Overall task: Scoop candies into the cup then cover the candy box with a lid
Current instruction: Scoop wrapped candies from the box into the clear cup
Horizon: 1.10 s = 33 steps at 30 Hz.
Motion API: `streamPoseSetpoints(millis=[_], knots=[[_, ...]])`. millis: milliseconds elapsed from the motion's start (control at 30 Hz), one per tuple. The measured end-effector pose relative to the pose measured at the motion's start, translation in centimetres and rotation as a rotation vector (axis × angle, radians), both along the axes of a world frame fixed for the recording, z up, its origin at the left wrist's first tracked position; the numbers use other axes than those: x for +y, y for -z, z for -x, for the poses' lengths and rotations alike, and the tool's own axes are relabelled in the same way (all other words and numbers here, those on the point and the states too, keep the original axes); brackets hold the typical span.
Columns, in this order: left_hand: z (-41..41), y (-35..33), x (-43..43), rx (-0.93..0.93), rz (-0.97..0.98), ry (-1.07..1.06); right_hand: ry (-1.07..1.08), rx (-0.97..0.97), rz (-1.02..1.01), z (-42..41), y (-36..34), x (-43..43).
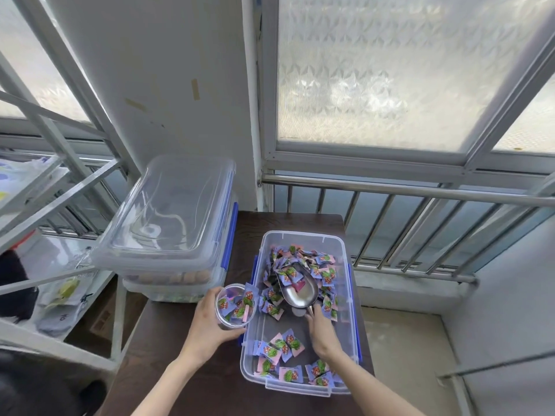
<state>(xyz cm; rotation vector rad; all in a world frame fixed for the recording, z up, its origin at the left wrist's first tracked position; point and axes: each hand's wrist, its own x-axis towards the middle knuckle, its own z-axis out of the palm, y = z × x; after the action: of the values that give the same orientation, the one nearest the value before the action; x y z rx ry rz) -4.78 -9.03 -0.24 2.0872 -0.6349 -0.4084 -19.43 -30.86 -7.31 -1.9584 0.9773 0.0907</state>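
Observation:
A clear plastic candy box with blue latches sits open on the dark table, holding several wrapped candies in purple and pink. My right hand reaches into the box and grips the handle of a metal scoop, whose bowl lies among the candies at the far end. My left hand holds a clear cup with several candies in it, just left of the box's rim. A clear lid lies on top of stacked boxes to the left.
The dark wooden table is narrow. Stacked clear containers stand at its back left. A white metal shelf frame with bags stands to the left. A steel railing and frosted windows lie behind.

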Motion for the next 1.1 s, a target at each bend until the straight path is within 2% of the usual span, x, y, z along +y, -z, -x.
streamPoseSetpoints(millis=[133, 400, 800, 967, 1100], knots=[[-0.1, 0.0, -0.1, 0.001, -0.001, 0.004, -0.014, -0.115, -0.010, 0.4, -1.6, -0.9], [-0.3, -0.7, -0.6, -0.013, 0.016, 0.009, -0.192, -0.144, 0.110, 2.3, -7.3, -2.7], [-0.8, -1.5, -1.5, -0.037, -0.015, 0.029, -0.724, 0.084, 0.319, 2.3, -18.6, -2.1], [-0.6, -1.7, -1.6, -0.032, -0.006, 0.040, -0.886, 0.260, 0.516, -1.0, -21.7, 0.0], [-0.4, -1.5, -1.2, -0.011, 0.028, 0.054, -0.962, 0.264, 0.700, -3.3, -23.5, 2.0]])
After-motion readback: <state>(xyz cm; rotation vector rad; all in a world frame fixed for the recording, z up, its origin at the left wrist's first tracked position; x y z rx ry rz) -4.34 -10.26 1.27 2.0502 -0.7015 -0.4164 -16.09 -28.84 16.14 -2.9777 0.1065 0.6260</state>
